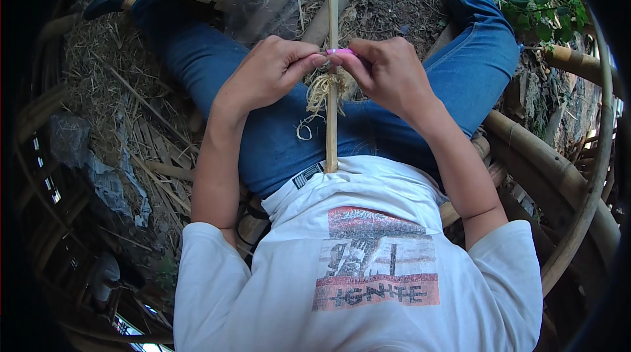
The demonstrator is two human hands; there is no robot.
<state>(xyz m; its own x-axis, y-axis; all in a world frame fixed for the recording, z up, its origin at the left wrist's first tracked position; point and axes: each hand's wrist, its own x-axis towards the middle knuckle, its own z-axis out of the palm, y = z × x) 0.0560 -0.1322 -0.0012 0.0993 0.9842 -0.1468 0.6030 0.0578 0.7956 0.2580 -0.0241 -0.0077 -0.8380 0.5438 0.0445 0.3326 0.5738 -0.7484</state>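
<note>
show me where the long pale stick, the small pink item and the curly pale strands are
long pale stick [333, 26]: head view, on its bare upper stretch
small pink item [341, 51]: head view, on its visible pink surface
curly pale strands [319, 92]: head view, mid-tangle

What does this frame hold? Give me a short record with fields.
Left hand: curled beside the stick; whether it grips anything is unclear
Right hand: pinching a pink item at the stick
Stick position: from the shirt hem up past the top edge
Shavings: pale curls at the stick, below the hands
Legs: apart, in jeans
Surroundings: leafy plant, upper right
</note>
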